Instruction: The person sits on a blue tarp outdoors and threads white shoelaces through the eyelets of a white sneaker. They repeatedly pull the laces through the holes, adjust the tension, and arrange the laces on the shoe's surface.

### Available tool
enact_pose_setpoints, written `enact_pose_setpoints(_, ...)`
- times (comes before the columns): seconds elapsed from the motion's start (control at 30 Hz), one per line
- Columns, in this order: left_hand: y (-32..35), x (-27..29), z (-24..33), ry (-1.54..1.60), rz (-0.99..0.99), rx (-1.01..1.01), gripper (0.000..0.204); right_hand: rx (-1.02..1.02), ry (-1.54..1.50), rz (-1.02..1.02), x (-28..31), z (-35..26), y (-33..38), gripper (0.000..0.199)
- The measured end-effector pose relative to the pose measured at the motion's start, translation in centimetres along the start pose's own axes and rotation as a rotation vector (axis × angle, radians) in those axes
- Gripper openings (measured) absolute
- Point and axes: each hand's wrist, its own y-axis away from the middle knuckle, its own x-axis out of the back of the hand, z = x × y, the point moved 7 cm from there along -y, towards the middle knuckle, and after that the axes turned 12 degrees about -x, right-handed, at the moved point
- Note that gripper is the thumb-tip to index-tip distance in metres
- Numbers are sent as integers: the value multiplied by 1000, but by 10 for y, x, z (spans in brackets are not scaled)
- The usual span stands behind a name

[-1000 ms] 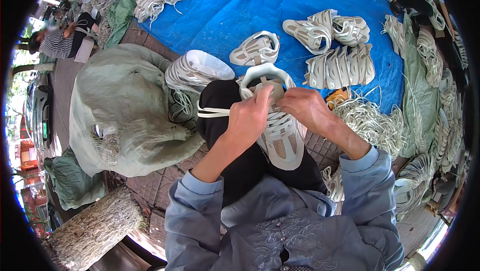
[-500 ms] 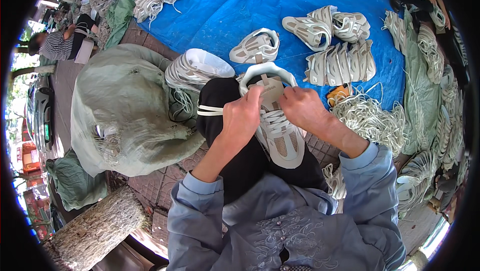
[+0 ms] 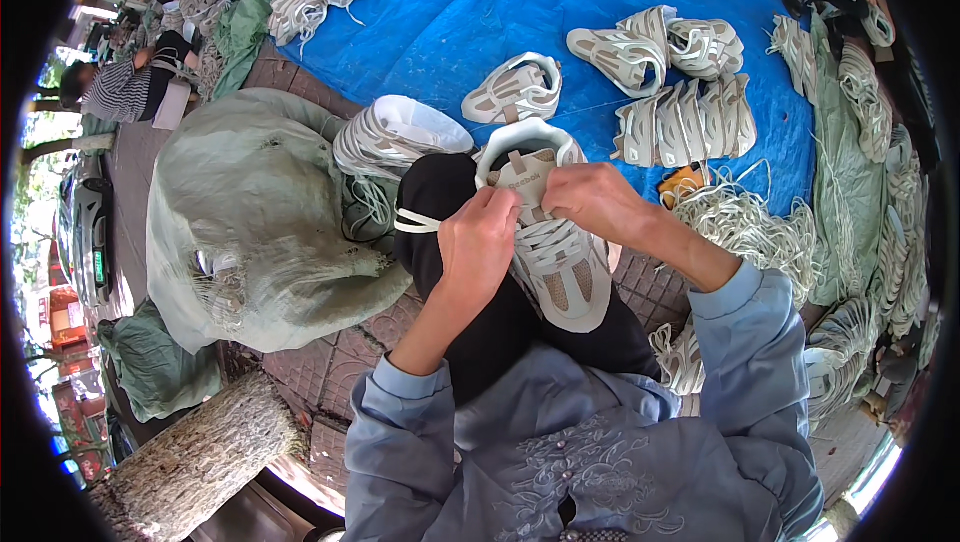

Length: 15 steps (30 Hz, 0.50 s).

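Observation:
A white-and-beige sneaker upper [image 3: 572, 292] lies on my dark-trousered lap, toe toward me, white laces crossed over its front. My left hand [image 3: 478, 242] is closed in a pinch at the left side of its lace opening, beside the tongue [image 3: 528, 182]. On the other side, my right hand [image 3: 605, 204] pinches the right edge by the tongue. The tongue stands up between the hands. Whether a lace end is between the fingertips is hidden. White lace bands [image 3: 418, 222] loop around my left knee.
A blue tarp [image 3: 440, 42] carries a single upper [image 3: 515, 89] and a row of nested uppers [image 3: 685, 124]. A heap of white laces [image 3: 750, 232] lies right. More stacked uppers [image 3: 400, 132] lean by a grey-green sack [image 3: 250, 212]. A person [image 3: 118, 90] sits far left.
The tongue has tipped back toward me and its front face shows more. My right hand has shifted slightly left and turned over the tongue's edge. My left hand has moved slightly down.

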Motion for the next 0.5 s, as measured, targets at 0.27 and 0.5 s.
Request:
enact_pose_setpoints(0.27, 4, -3, -3, -85, -139, 12, 2, 15, 89, 17, -1, -11, -6, 8)
enact_pose_setpoints(0.5, 10, -16, -5, 32, -309, 82, 1, -66, -26, 167, 0, -16, 10, 5)
